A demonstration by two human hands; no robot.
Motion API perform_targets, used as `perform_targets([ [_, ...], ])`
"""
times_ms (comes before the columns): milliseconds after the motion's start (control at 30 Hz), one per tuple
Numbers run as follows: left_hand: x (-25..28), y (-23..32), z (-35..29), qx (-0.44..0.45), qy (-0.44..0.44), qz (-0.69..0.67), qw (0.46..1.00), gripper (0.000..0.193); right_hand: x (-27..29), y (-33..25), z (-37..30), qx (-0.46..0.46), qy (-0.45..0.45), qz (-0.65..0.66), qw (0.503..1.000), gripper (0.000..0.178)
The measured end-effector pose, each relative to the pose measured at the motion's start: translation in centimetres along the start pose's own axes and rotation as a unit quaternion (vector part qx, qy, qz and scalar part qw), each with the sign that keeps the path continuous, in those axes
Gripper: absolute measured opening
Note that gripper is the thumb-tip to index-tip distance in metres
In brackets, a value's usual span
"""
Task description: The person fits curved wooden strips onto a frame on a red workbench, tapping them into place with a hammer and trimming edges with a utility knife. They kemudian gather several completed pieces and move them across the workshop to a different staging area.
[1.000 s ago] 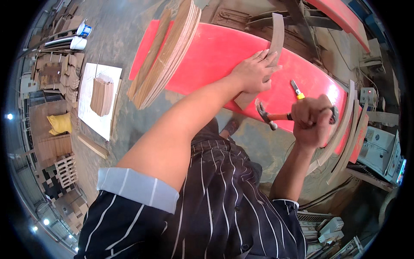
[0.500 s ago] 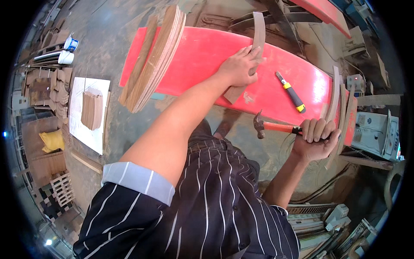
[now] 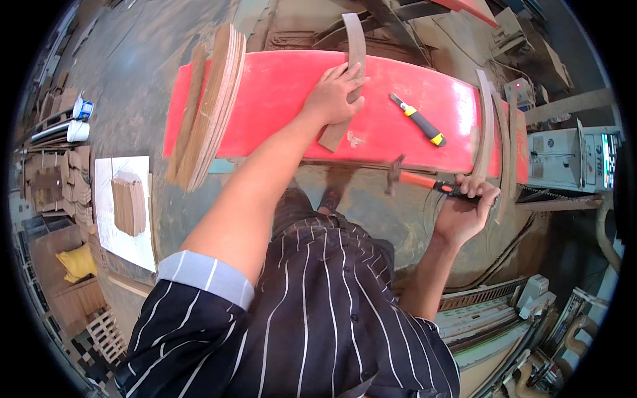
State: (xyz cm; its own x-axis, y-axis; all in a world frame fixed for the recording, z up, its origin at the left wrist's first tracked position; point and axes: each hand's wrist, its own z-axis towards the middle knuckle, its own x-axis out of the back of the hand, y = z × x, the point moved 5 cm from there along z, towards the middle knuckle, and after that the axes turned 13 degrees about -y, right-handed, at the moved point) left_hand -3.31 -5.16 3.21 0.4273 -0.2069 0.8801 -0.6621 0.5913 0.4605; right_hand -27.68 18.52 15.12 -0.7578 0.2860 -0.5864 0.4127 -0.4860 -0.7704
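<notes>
My left hand (image 3: 336, 95) lies over a curved wooden strip (image 3: 357, 43), its fingers and thumb gripping the strip's middle against the red board (image 3: 285, 86). The strip runs across the board, its far end past the far edge. My right hand (image 3: 466, 209) is closed around the black handle of a claw hammer (image 3: 418, 180) at the board's near edge. The hammer's head points left and is slightly blurred. A yellow and black utility knife (image 3: 419, 121) lies on the board between my hands, its tip toward the strip.
A stack of curved wooden pieces (image 3: 215, 106) rests across the board's left end. More curved strips (image 3: 486, 126) lie at its right end. To the left, a wood stack (image 3: 128, 207) sits on a white sheet (image 3: 141, 249). Machinery (image 3: 557, 156) stands at right.
The whole view has shifted, so the board appears farther left. Relative to the knife, the hammer has moved a little to the right and nearer. My left hand stays on the strip.
</notes>
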Motion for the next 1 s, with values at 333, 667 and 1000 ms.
perform_targets([
  [333, -0.2, -0.5, 0.1, -0.028, 0.054, -0.035, 0.998, 0.047, 4.1, 2.8, -5.4, -0.122, -0.004, -0.146, 0.982, 0.035],
  [667, 0.1, -1.3, 0.2, -0.025, 0.113, -0.051, 0.992, 0.030, 1.1, 1.5, -9.1, -0.309, -0.146, -0.244, 0.908, 0.052],
  [1000, 0.5, -1.7, 0.0, -0.002, 0.154, -0.104, 0.983, 0.026, 2.4, 4.6, -11.2, -0.434, -0.198, -0.327, 0.816, 0.026],
])
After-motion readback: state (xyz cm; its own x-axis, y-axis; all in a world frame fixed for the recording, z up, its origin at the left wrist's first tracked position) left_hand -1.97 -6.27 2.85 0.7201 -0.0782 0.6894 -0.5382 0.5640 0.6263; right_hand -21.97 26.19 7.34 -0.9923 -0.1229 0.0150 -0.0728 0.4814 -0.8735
